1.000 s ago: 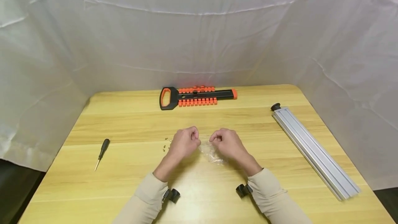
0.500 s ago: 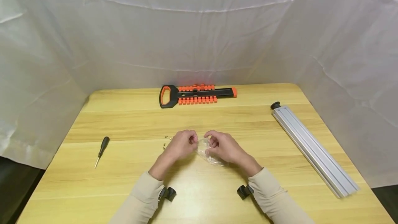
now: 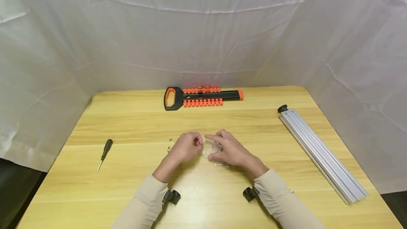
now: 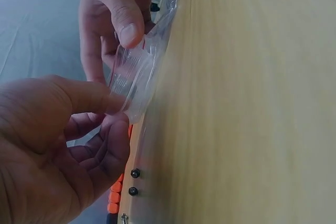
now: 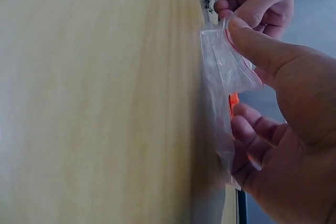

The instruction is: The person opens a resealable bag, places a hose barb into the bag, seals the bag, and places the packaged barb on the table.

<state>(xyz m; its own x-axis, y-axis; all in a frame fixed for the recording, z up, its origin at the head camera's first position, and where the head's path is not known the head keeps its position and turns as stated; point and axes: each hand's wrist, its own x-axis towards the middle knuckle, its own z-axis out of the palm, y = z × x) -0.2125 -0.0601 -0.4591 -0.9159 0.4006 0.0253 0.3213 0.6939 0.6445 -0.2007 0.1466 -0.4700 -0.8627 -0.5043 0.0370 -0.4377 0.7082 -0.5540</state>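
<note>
A clear plastic zip bag (image 5: 220,66) with a red line along its mouth spans the space between both hands, low over the table. My left hand (image 3: 187,147) pinches one corner of its mouth between thumb and forefinger; the left wrist view shows this close up. My right hand (image 3: 230,149) is around the other side of the bag, its thumb (image 4: 128,27) on the red-lined edge and its forefinger stretched out beyond. The contact of its other fingers is partly hidden. Several small screws (image 3: 169,149) lie just left of the left hand.
A black-handled screwdriver (image 3: 106,149) lies at the left of the wooden table (image 3: 133,126). At the back is a black and orange tool with a loop handle (image 3: 203,96). A long silver aluminium profile (image 3: 321,154) with a black knob slants along the right side.
My right hand has spread its thumb and forefinger apart around the bag and shifted slightly left. The left hand keeps its pinch and has moved a little.
</note>
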